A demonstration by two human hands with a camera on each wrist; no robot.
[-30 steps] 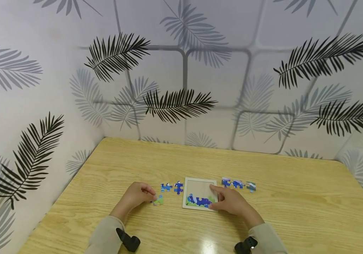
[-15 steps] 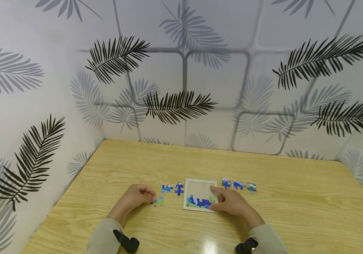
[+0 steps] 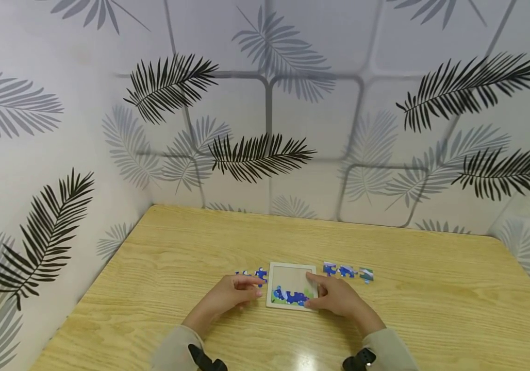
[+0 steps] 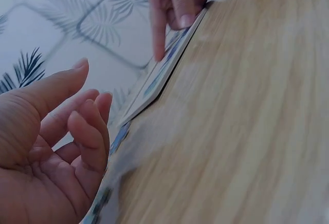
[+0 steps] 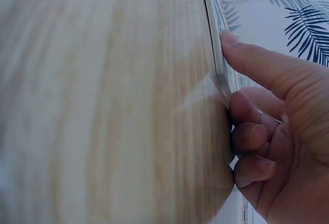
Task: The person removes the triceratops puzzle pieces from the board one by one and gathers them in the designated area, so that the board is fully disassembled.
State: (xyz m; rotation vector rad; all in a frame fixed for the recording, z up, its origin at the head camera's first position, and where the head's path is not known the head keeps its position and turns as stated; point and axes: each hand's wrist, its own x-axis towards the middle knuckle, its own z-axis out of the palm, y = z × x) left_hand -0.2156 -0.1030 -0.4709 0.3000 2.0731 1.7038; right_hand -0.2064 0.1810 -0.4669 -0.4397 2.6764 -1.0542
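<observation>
A square wooden puzzle tray (image 3: 290,276) lies in front of me, its bottom row filled with blue and green pieces. My right hand (image 3: 339,294) holds its right side, thumb near the lower corner and index finger on the board. In the right wrist view the thumb presses the tray's edge (image 5: 221,72), with the other fingers curled beside it. My left hand (image 4: 56,142) is just left of the tray, thumb apart from loosely curled fingers, with nothing visible between them. Its fingertips overlap a blue puzzle piece (image 3: 261,273) in the head view. Another piece (image 3: 245,272) is mostly hidden behind this hand.
Several loose puzzle pieces (image 3: 346,270) lie in a row beyond my right hand, by the tray's upper right corner. The wooden table (image 3: 191,237) meets a leaf-patterned wall (image 3: 311,180) at the back and left.
My left hand has moved right from the green piece toward the tray, and now covers the spot where that piece lay. The right hand and tray have stayed in place.
</observation>
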